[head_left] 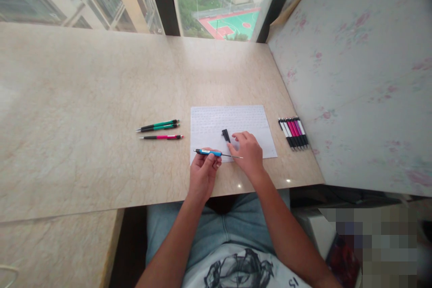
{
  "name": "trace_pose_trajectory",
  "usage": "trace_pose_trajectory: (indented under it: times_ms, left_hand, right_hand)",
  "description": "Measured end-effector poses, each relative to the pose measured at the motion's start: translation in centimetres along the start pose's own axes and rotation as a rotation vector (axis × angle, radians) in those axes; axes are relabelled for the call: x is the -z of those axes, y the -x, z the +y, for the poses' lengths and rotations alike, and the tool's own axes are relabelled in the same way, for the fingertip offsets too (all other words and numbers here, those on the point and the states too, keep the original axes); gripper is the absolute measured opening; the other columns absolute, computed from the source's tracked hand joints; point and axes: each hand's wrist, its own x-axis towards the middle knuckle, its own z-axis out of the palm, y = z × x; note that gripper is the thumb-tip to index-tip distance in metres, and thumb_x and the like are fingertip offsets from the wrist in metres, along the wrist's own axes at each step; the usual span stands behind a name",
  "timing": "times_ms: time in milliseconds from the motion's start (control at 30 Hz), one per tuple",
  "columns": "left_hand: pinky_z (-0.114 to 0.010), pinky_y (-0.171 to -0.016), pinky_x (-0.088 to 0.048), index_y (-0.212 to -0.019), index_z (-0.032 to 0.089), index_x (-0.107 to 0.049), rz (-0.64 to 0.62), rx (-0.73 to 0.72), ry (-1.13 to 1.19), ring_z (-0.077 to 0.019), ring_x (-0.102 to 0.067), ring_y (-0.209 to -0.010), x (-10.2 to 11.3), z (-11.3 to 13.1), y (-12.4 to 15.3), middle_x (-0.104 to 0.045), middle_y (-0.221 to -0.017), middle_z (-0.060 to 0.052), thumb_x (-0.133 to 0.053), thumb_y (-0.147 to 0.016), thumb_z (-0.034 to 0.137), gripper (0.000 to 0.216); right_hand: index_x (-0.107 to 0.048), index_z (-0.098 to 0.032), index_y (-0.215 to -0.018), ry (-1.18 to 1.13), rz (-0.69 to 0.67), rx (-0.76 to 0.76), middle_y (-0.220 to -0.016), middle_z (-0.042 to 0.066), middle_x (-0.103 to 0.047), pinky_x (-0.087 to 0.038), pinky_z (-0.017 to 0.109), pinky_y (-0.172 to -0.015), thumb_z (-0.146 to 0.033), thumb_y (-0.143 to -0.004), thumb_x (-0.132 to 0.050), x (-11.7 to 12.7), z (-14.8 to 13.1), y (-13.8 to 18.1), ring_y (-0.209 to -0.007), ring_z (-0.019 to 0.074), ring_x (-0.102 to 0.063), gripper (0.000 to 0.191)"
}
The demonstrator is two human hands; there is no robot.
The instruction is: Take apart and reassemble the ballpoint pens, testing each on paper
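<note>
My left hand (204, 168) is closed around the blue barrel of a pen (212, 153), held level just over the front edge of the paper. A thin refill (232, 156) sticks out of the barrel to the right, its tip in front of my right hand. My right hand (248, 150) is over the sheet with thumb and fingers apart. Right by its thumb tip lies a black pen part (226, 135), which looks like a grip section; whether the thumb touches it I cannot tell. Both are above a sheet of paper (209, 121) with rows of writing.
Two green-and-black pens (158, 125) and one pink-and-black pen (162, 137) lie left of the paper. Several white, pink and purple pens (293, 132) lie side by side at the right, near the flowered wall (357, 76). The stone counter (101, 99) meets a window behind.
</note>
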Motion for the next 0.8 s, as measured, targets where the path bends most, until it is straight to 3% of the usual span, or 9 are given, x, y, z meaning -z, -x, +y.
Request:
trace_pose_trajectory:
  times_ms: [233,333,467,533,667,800]
  left_hand:
    - [-0.024,-0.068,-0.047,-0.091,0.018,-0.066,-0.003,-0.010,-0.007,-0.0097,-0.062,-0.070,0.1,0.0,0.0,-0.071,-0.086,-0.003,-0.082,-0.074,0.026,0.025]
    - [-0.024,-0.068,-0.047,-0.091,0.018,-0.065,-0.008,-0.011,-0.007,-0.0097,-0.062,-0.070,0.1,0.0,0.0,-0.071,-0.085,-0.003,-0.082,-0.074,0.027,0.025]
    - [-0.024,-0.067,-0.047,-0.091,0.018,-0.065,0.000,-0.009,-0.003,-0.0100,-0.062,-0.070,0.2,-0.1,0.0,-0.071,-0.084,-0.003,-0.083,-0.073,0.027,0.026]
    - [-0.023,-0.067,-0.047,-0.091,0.018,-0.066,0.001,-0.009,-0.002,-0.0099,-0.062,-0.069,0.2,-0.1,0.0,-0.071,-0.084,-0.003,-0.083,-0.073,0.026,0.026]
    - [-0.023,-0.064,-0.046,-0.091,0.018,-0.065,0.005,-0.021,-0.015,-0.0098,-0.061,-0.069,0.2,-0.1,-0.1,-0.070,-0.083,-0.002,-0.082,-0.074,0.025,0.024]
    - [-0.021,-0.062,-0.045,-0.090,0.018,-0.065,0.002,-0.043,-0.029,-0.0093,-0.060,-0.069,0.1,-0.1,-0.1,-0.069,-0.082,-0.002,-0.082,-0.073,0.025,0.025]
  right_hand:
    - [-0.066,-0.022,-0.087,0.065,0.029,-0.154,-0.091,0.009,-0.067,-0.041,0.031,-0.062,-0.024,-0.088,-0.056,0.0,-0.7,-0.5,-0.080,0.0221,-0.061,0.010]
    - [-0.066,-0.021,-0.085,-0.115,0.094,-0.222,-0.085,0.007,-0.069,-0.045,0.032,-0.066,-0.024,-0.086,-0.058,0.5,0.4,-0.4,-0.073,0.0199,-0.061,0.009]
    - [-0.067,-0.019,-0.087,-0.615,0.110,-0.282,-0.082,0.005,-0.070,-0.051,0.032,-0.067,-0.033,-0.082,-0.065,1.8,2.5,1.0,-0.070,0.0184,-0.064,0.015]
    - [-0.068,-0.019,-0.092,-0.759,0.119,-0.305,-0.081,0.004,-0.069,-0.052,0.031,-0.065,-0.036,-0.080,-0.068,2.7,3.6,2.3,-0.070,0.0180,-0.064,0.020]
    - [-0.071,-0.021,-0.093,-0.824,0.109,-0.313,-0.082,0.004,-0.070,-0.052,0.032,-0.065,-0.038,-0.083,-0.068,4.4,4.6,4.9,-0.073,0.0185,-0.064,0.020]
    - [-0.071,-0.022,-0.091,-0.771,0.078,-0.218,-0.086,0.005,-0.069,-0.053,0.032,-0.068,-0.035,-0.085,-0.065,5.6,4.5,6.2,-0.079,0.0201,-0.065,0.015]
